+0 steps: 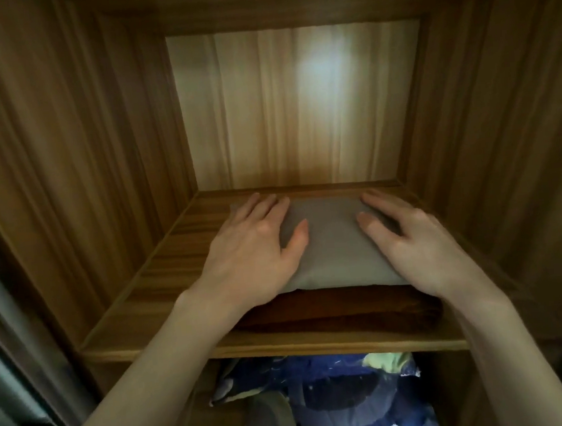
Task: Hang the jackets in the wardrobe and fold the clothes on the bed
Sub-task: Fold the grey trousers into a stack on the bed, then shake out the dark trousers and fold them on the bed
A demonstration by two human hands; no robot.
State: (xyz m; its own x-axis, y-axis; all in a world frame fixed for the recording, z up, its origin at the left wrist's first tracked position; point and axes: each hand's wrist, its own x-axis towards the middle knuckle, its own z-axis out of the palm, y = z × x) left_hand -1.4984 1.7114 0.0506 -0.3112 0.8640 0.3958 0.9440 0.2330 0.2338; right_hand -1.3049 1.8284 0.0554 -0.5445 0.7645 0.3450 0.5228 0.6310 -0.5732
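Hands flat, both of them, on the folded grey cloth garment (330, 242) that sits on top of a folded dark brown, plush-looking garment (344, 309) on the wooden wardrobe shelf (149, 287). Your left hand (259, 249) lies on the grey piece's left side with its fingers straight and slightly spread, thumb angled inward across the cloth; your right hand (416, 244) mirrors it on the right side, fingers extended and a little apart, gripping nothing. The stack sits toward the middle of the shelf, with the brown garment's front fold near the shelf's front edge and the grey one set a little further back on it. Judging by this, you are at the stowing end of the folding work: the piece is already folded and you are pressing or squaring it onto the pile. No jackets, hangers or bed are in view, so how much of the task remains cannot be judged from here. The next move likely calls for lifting both palms straight off without dragging the top layer, since soft cloth slides easily on the plush surface beneath. Below the shelf, a blue patterned bundle in a clear plastic bag (325, 401) fills the lower compartment. A bright patch of light (320, 68) falls on the pale back panel (229, 114).
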